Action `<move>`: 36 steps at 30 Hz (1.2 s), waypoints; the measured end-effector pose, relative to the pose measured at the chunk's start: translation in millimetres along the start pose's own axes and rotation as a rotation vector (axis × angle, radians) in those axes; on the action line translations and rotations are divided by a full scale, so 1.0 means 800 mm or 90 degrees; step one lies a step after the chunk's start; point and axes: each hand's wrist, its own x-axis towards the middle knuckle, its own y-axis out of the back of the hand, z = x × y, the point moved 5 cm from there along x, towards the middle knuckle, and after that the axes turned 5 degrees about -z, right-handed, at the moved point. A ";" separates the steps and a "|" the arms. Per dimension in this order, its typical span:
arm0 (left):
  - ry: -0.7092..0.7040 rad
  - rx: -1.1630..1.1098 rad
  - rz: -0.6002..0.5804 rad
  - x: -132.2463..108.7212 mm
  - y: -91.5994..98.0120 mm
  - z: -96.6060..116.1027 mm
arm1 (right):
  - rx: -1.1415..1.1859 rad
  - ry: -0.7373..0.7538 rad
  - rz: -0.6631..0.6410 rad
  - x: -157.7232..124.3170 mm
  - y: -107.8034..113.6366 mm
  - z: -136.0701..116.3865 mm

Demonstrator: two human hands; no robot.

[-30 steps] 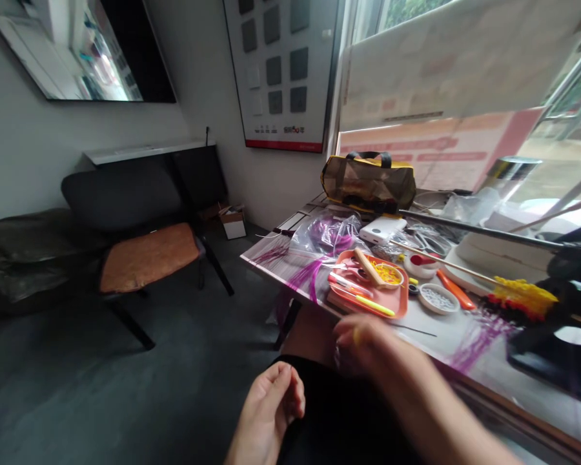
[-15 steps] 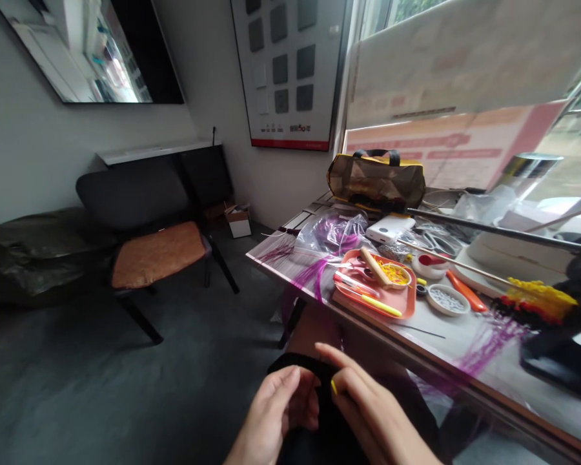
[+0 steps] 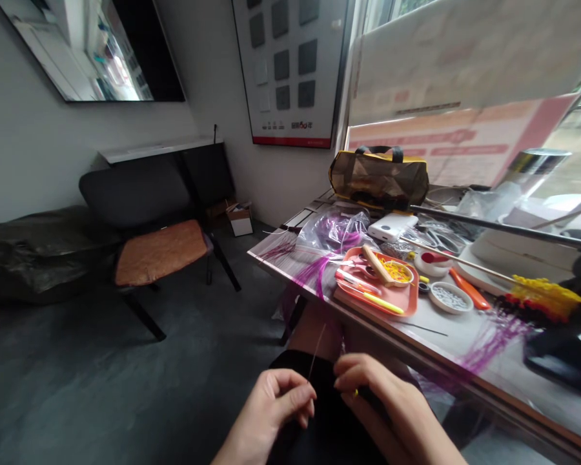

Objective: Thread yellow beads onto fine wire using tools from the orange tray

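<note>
One thin thread is extending over our lap, pinched in our left hand; our right hand is curling nearby, a small yellow piece showing, its hold uncertain. We are apparently handling thread, next needing steady fingertips. Lettering on the poster is blurring beyond reading.

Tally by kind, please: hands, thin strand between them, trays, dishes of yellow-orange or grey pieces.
Left hand and right hand: 2
Thin strand: 1
Orange tray: 1
Dish of yellow-orange pieces: 1
Dish of grey pieces: 1
Total: 6
</note>
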 end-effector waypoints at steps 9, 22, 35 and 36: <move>0.049 -0.078 -0.047 0.001 -0.009 0.006 | 0.126 -0.080 -0.130 0.017 0.002 -0.010; 0.051 -0.010 -0.028 -0.002 -0.013 0.007 | 0.094 -0.090 -0.145 0.032 -0.013 -0.011; -0.028 -0.064 -0.036 -0.002 -0.025 0.022 | 0.318 -0.186 0.046 0.000 -0.025 0.022; -0.045 -0.045 -0.027 -0.002 -0.026 0.023 | 0.346 -0.190 0.058 0.001 -0.028 0.022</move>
